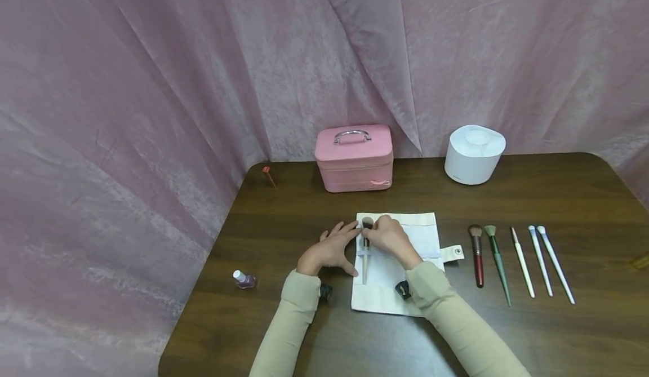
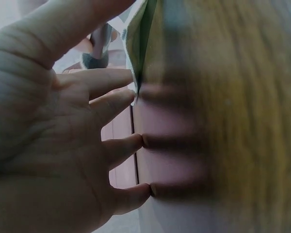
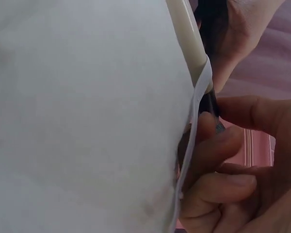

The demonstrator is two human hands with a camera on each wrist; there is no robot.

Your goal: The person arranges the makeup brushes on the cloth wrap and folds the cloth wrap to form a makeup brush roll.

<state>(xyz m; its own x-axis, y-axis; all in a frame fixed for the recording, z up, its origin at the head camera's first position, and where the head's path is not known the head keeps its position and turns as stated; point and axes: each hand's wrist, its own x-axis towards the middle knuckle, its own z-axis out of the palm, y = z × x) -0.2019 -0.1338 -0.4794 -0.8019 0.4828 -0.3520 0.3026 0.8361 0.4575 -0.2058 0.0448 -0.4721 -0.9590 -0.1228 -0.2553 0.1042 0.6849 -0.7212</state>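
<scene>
A white fabric brush roll [image 1: 380, 304] lies unrolled in front of the person, with an elastic band [image 1: 428, 254] across its middle. Along its left side lies a makeup brush [image 1: 364, 273] with a cream handle and dark ferrule, bristles toward the far edge. The right hand [image 1: 390, 236] pinches this brush near the ferrule between thumb and curled fingers. In the right wrist view the elastic band [image 3: 202, 80] passes over the handle [image 3: 186, 34]. Fingers spread, the left hand [image 1: 332, 251] rests at the roll's left edge, its lower fingertips on the table in the left wrist view.
Several makeup brushes, among them a red-handled one [image 1: 478, 261] and a green-handled one [image 1: 499, 267], lie right of the roll's snap tab [image 1: 452, 253]. Behind stand a pink case [image 1: 355, 168] and a white container [image 1: 471, 160]. A nail polish bottle [image 1: 245, 279] lies at left.
</scene>
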